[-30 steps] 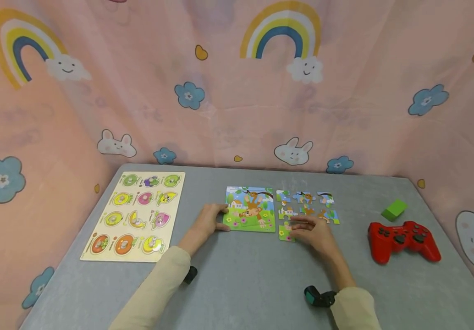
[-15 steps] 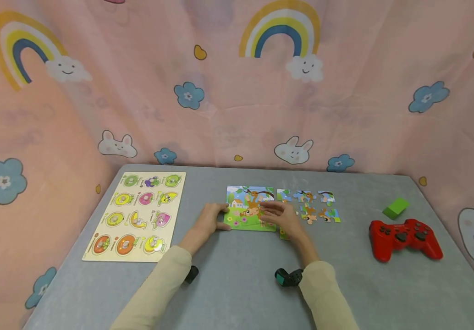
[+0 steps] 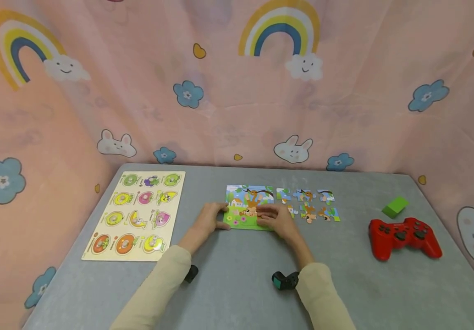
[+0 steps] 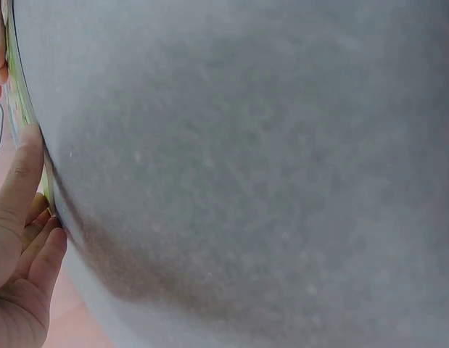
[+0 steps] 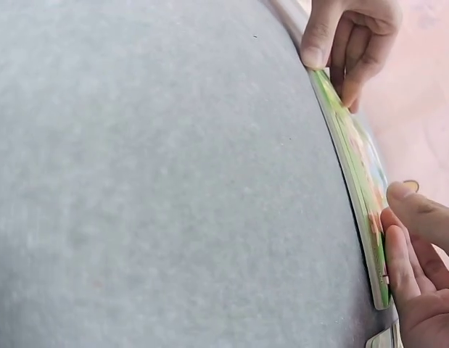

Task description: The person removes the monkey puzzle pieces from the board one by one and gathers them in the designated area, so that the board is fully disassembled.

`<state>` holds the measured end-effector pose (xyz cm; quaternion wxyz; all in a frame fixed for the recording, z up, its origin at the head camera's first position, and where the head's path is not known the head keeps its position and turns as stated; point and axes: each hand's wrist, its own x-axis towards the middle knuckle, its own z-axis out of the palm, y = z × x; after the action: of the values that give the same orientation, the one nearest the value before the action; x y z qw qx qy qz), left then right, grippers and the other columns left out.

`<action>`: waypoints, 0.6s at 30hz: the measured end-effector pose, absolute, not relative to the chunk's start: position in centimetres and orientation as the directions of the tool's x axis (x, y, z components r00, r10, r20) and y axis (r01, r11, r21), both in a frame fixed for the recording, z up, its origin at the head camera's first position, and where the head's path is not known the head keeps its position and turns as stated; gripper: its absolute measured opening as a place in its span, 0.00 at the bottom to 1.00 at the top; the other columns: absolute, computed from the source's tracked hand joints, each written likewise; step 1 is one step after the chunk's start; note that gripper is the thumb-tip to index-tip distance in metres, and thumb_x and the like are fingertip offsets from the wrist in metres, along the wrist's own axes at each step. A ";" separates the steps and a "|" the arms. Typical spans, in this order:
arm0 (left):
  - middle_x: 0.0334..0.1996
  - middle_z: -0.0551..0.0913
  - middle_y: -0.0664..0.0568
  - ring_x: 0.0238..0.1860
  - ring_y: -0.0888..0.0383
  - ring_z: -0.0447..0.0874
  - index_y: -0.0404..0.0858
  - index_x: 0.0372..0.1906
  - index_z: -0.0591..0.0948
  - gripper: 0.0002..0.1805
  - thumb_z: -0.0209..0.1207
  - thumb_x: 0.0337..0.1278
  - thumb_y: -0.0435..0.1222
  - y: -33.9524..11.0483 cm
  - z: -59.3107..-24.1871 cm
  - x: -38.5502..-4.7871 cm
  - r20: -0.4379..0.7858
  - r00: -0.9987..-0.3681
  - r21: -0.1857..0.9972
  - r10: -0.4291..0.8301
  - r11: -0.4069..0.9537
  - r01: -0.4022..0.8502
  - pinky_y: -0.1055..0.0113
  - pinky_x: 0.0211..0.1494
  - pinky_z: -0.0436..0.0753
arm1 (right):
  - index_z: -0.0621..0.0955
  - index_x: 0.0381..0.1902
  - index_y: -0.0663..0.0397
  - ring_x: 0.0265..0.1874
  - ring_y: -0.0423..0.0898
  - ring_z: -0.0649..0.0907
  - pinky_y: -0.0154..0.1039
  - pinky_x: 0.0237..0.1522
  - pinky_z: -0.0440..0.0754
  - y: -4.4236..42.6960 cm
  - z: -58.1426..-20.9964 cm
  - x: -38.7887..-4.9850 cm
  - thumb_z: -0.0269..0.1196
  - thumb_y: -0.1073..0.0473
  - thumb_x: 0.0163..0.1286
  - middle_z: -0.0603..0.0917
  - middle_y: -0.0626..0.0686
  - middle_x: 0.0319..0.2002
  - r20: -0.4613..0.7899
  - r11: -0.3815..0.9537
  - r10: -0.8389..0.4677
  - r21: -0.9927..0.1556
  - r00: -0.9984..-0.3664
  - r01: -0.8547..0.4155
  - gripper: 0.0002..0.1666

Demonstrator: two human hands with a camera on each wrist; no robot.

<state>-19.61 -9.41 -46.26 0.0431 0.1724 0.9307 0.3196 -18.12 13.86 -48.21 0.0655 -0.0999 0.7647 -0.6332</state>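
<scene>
A monkey-picture jigsaw puzzle [image 3: 241, 204] lies on the grey table, and its raised near edge shows in the right wrist view. My left hand [image 3: 207, 221] grips the puzzle's near-left corner, thumb on the near edge and fingers along the left side. My right hand [image 3: 280, 222] lies over the puzzle's right part. In the right wrist view my right hand [image 5: 423, 268] has its fingertips touching the puzzle near its right end, with the thumb raised apart. Loose jigsaw pieces [image 3: 305, 195] lie to the right; my right hand hides some.
A fruit peg board [image 3: 163, 192] lies at the left of the table [image 3: 237, 284]. A red game controller [image 3: 404, 238] and a green block [image 3: 395, 207] are at the right. A pink patterned cloth [image 3: 228, 110] hangs behind.
My right hand has moved left from the loose pieces onto the right part of the puzzle, then slightly lower. My left hand stays at the puzzle's corner.
</scene>
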 end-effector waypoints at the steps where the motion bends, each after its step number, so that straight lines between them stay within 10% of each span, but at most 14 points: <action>1: 0.47 0.84 0.40 0.57 0.45 0.77 0.25 0.52 0.80 0.33 0.75 0.34 0.34 -9.4 -46.3 -19.6 0.031 -0.935 0.604 0.352 0.739 0.298 0.53 0.62 0.74 | 0.76 0.53 0.77 0.49 0.62 0.81 0.35 0.48 0.82 13.8 -48.2 -18.1 0.65 0.74 0.60 0.80 0.71 0.48 0.027 0.195 -0.232 -0.978 -0.972 -0.073 0.22; 18: 0.47 0.84 0.40 0.58 0.44 0.76 0.25 0.51 0.80 0.33 0.76 0.33 0.35 -9.5 -46.3 -19.6 0.041 -0.935 0.593 0.353 0.744 0.308 0.53 0.64 0.72 | 0.83 0.44 0.70 0.31 0.45 0.83 0.33 0.35 0.83 12.1 -47.8 -18.2 0.71 0.73 0.52 0.85 0.61 0.36 0.014 0.450 -0.170 -0.888 -0.985 -0.091 0.19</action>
<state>-19.59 -9.49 -46.26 0.0370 0.1771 0.9331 0.3107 -18.18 12.12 -47.85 0.0383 -0.0766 0.8506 -0.5188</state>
